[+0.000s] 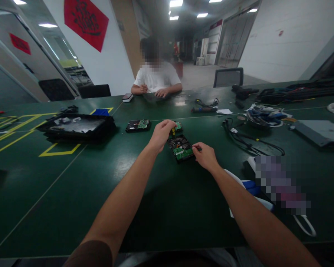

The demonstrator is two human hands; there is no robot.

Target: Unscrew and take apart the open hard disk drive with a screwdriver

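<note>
Both forearms reach from the near edge and converge on a hard drive lying on the green table. The left hand arches over its far left corner, wrist bent, fingers closed around a yellow tool pointing down. The right hand curls in from the right, fingertips drawn together at the drive's right edge; I cannot tell whether it grips anything. On the left, a black tray holds crumpled white scraps and small bits, indistinct.
</note>
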